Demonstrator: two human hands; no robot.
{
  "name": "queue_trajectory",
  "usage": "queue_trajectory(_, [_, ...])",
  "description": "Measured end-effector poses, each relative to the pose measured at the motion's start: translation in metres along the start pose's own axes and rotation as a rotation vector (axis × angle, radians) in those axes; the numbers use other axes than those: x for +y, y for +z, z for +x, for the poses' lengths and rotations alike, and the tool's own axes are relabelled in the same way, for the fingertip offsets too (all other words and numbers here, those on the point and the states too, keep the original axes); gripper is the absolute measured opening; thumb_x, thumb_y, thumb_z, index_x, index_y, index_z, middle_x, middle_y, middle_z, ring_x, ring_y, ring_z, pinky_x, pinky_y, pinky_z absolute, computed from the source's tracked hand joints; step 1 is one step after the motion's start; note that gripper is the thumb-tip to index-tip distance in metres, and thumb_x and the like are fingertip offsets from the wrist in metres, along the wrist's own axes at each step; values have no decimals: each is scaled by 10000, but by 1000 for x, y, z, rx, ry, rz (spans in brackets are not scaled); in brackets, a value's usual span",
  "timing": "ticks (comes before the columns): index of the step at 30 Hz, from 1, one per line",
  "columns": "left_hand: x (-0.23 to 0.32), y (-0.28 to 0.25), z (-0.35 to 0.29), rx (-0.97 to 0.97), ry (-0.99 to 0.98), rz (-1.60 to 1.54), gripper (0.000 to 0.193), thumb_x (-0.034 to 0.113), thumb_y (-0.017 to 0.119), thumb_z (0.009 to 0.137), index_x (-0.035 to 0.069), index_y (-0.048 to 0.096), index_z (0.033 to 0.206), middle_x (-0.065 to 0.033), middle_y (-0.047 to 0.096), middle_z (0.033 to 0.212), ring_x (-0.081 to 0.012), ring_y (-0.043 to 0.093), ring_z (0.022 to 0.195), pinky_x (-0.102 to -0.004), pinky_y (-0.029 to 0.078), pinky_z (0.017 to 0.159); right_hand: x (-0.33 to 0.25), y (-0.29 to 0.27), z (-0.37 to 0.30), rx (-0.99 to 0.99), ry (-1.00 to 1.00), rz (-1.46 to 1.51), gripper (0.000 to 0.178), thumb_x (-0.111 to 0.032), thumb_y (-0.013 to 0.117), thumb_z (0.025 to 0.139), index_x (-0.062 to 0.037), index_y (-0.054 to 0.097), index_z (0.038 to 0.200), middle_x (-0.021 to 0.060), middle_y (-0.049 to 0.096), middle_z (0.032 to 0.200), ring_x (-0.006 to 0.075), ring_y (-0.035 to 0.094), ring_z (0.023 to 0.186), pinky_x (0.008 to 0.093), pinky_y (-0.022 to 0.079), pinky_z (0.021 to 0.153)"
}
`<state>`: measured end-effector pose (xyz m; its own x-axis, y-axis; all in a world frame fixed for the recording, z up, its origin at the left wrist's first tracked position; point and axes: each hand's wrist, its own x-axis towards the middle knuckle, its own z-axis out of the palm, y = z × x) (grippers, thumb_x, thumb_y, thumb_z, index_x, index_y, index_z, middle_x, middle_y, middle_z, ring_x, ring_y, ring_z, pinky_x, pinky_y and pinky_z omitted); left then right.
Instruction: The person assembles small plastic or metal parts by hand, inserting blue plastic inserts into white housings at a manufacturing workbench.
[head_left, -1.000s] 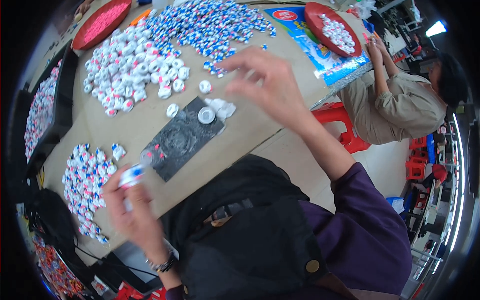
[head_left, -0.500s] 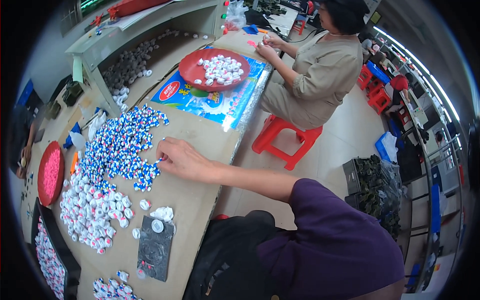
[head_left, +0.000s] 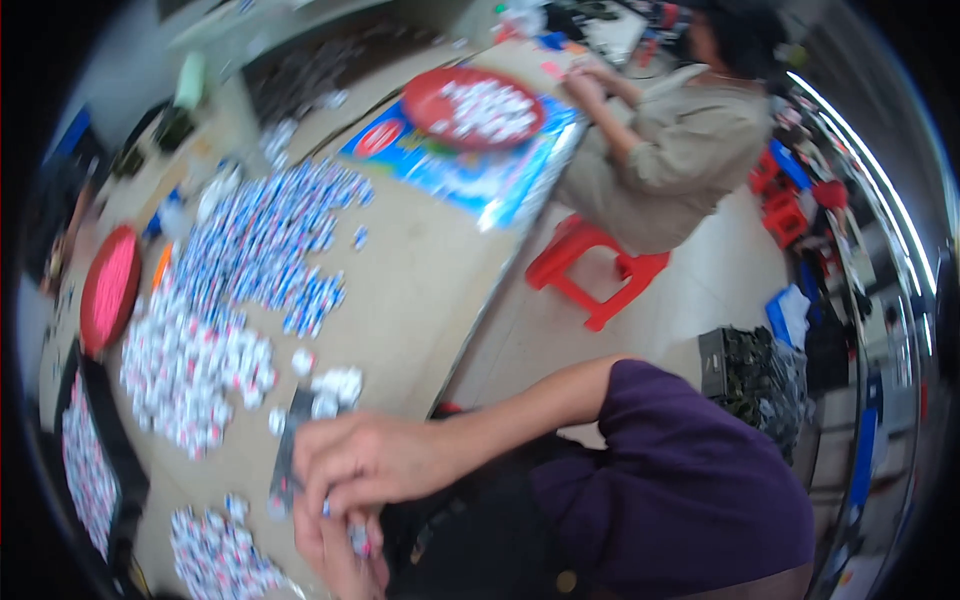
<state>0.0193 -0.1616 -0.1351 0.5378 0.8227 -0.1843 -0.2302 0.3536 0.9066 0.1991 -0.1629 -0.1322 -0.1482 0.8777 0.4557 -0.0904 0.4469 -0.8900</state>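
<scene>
My right hand (head_left: 365, 462) is curled just above my left hand (head_left: 335, 545) at the near edge of the beige table (head_left: 420, 290). The fingers of both meet on a small white, blue and red piece (head_left: 357, 540); blur hides how each finger grips it. Under the hands lies a dark mat (head_left: 288, 455) with a few white pieces (head_left: 335, 385) at its far end. Beyond are a pile of red-and-white pieces (head_left: 195, 375) and a pile of blue-and-white pieces (head_left: 265, 250).
A pink-red tray (head_left: 108, 285) and a black tray of pieces (head_left: 85, 470) sit at the left. Another small pile (head_left: 215, 555) lies near me. A co-worker in a beige shirt (head_left: 670, 160) sits on a red stool (head_left: 590, 270) by a red tray (head_left: 475, 105).
My right hand has drawn back from the blue-and-white pile to my left hand near my body. My head has turned, so the table now lies to the left.
</scene>
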Motion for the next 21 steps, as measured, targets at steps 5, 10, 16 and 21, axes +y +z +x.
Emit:
queue_trajectory(5, [-18, 17, 29, 152, 62, 108, 140, 132, 538, 967, 40, 514, 864, 3, 502, 671, -45, 453, 536, -187, 333, 454, -6, -24, -9, 44, 284, -132, 191, 34, 670, 780, -11, 705, 962, 82, 635, 907, 174, 635, 838, 274, 506, 731])
queue_trajectory(10, [-26, 2, 24, 109, 215, 223, 189, 185, 568, 964, 52, 512, 843, -2, 511, 673, -47, 468, 560, -200, 344, 469, 4, -14, -5, 112, 396, 3, 140, 19, 637, 824, 23, 704, 946, 56, 654, 833, 111, 627, 709, 231, 509, 643])
queue_trajectory(16, [-16, -11, 17, -35, -60, -307, 283, 327, 532, 975, 49, 506, 926, -32, 542, 729, -94, 512, 605, -204, 372, 492, 3, -18, 4, 129, 625, 178, 147, 11, 597, 859, 37, 675, 981, 50, 655, 856, 93, 615, 713, 229, 509, 639])
queue_trajectory(21, [-13, -11, 16, -102, -210, -837, 244, 285, 455, 965, 48, 501, 1005, -106, 586, 914, -216, 574, 765, -219, 394, 480, 7, -42, 10, 110, 407, -235, 140, 2, 592, 861, 29, 667, 976, 42, 643, 850, 84, 587, 703, 218, 495, 646])
